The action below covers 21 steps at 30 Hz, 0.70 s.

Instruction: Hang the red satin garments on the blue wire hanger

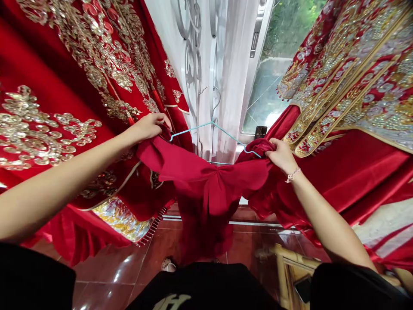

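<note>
- Left hand (149, 127) clamping one upper edge of a red satin garment (206, 189), at the left end of a blue wire hanger (193, 130)
- Right hand (280, 156) clamping the opposite edge, at the hanger's right end
- Garment stretching crosswise between both hands, middle sagging toward the tile floor (109, 267)
- Gold-embroidered red gowns (64, 64) hanging on either side, sheer white curtain (226, 86) behind the hanger

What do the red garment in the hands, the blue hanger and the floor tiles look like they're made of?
The red garment looks like a smooth woven fabric, perhaps satin or polyester, given its soft folds and slight sheen; the fibre can't be told by eye. The hanger seems to be thin wire with a pale blue coating, as it is slim and bends cleanly. The floor tiles look like glazed ceramic, with glossy reflections.
</note>
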### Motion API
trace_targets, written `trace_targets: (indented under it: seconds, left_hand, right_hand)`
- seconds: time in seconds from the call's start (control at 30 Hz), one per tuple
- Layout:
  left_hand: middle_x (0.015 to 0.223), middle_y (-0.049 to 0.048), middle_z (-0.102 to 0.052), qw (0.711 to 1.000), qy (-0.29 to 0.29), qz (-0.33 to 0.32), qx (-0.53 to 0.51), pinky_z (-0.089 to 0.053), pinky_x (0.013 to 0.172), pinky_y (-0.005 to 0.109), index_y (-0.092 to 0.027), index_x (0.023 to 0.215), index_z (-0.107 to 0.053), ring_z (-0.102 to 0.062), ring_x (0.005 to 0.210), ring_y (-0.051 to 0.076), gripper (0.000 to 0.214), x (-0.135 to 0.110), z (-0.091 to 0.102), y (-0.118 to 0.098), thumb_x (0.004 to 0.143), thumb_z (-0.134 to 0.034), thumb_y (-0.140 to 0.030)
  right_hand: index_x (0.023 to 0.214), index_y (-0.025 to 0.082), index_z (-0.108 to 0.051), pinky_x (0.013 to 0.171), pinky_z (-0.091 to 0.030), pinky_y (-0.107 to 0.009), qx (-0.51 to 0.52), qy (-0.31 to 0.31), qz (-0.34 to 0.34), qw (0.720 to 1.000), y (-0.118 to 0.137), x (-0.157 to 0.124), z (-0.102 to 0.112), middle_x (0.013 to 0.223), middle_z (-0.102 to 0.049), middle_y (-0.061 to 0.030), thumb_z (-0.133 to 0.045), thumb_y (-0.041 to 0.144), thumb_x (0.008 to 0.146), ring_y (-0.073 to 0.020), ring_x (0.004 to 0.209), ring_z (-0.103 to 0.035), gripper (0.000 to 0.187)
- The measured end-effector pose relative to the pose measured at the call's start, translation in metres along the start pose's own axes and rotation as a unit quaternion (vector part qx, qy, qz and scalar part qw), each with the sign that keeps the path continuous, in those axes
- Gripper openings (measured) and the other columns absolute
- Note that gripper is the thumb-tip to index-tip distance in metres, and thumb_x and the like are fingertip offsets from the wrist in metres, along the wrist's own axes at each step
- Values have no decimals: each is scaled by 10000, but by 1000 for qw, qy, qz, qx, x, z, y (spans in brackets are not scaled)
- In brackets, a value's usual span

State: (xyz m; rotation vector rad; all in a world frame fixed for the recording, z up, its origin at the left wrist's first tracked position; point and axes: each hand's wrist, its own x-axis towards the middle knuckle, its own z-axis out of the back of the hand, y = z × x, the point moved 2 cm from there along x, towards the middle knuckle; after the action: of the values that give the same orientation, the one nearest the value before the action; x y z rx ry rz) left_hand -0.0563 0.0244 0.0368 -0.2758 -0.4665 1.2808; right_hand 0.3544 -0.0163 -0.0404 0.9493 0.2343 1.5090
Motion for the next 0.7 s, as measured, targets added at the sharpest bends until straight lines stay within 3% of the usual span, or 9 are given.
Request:
trace_targets:
  seconds: [0.07, 0.17, 0.27, 0.37, 0.4, 0.47, 0.53, 0.6, 0.7]
  left_hand:
    - [1113, 89, -722, 996, -17, 27, -82, -473, 919, 264, 175, 1167, -516, -642, 955, 61, 539, 2, -3, 5, 722, -227, 82]
    - [1051, 69, -729, 990, -38, 31, -133, -423, 1004, 285, 195, 1092, -559, -637, 1073, 93, 526, -5, -14, 16, 731, -198, 69]
    - [981, 32, -732, 988, -66, 52, -132, -397, 1065, 309, 131, 1018, -628, -633, 1087, 109, 468, -36, -37, 39, 726, -265, 80]
    - [1024, 47, -736, 990, -74, 95, -78, -412, 1084, 313, 25, 981, -678, -646, 1047, 138, 431, -86, -83, 69, 716, -342, 80]
    - [1045, 73, -736, 990, -52, 116, -54, -406, 1096, 298, -1, 953, -692, -646, 1075, 157, 436, -104, -104, 79, 702, -348, 89]
    - [1289, 113, -666, 983, 57, 175, 21, -405, 1107, 318, -81, 1010, -722, -618, 1199, 217, 452, -139, -151, 97, 765, -365, 48]
    - [1425, 150, -561, 947, 198, 230, 104, -434, 1078, 391, -135, 1089, -718, -621, 1214, 277, 462, -172, -198, 111, 871, -322, -43]
    - [1367, 246, -566, 918, 259, 272, 125, -453, 1038, 478, -80, 1110, -706, -647, 1172, 350, 481, -204, -238, 120, 894, -277, -66]
    - [1301, 322, -579, 887, 327, 308, 104, -431, 1028, 594, -26, 1066, -713, -564, 1277, 472, 463, -254, -289, 122, 811, -327, -34]
  right_hand:
    - [616, 245, -378, 582, -301, -283, 146, -26, -87, 985, -16, -3, -2, 566, -410, 63, -577, 27, 665, -98, 575, -368, 299]
    - [663, 252, -387, 472, -243, -247, 350, -61, -228, 907, -36, -24, -17, 533, -375, 102, -607, 79, 596, -71, 479, -325, 288]
    - [712, 256, -384, 434, -255, -209, 415, -77, -266, 867, -47, -59, -36, 540, -388, 124, -619, 173, 555, -57, 447, -330, 294]
    - [715, 243, -385, 443, -301, -183, 450, -98, -258, 849, -52, -97, -57, 579, -438, 123, -630, 221, 520, -48, 471, -368, 314]
    - [714, 238, -391, 457, -321, -178, 471, -103, -255, 838, -53, -108, -64, 597, -461, 118, -636, 226, 517, -49, 489, -391, 315]
    - [717, 232, -402, 499, -361, -179, 509, -109, -250, 816, -51, -127, -79, 634, -502, 104, -641, 223, 524, -58, 532, -441, 307]
    - [732, 233, -414, 535, -382, -194, 522, -110, -248, 809, -48, -141, -93, 659, -516, 93, -632, 216, 554, -73, 566, -466, 282]
    - [752, 234, -431, 565, -382, -208, 503, -119, -233, 824, -43, -152, -105, 675, -505, 88, -622, 203, 589, -83, 590, -463, 252]
    - [761, 228, -470, 631, -395, -230, 441, -164, -183, 864, -37, -170, -116, 697, -498, 77, -617, 185, 606, -98, 646, -466, 217]
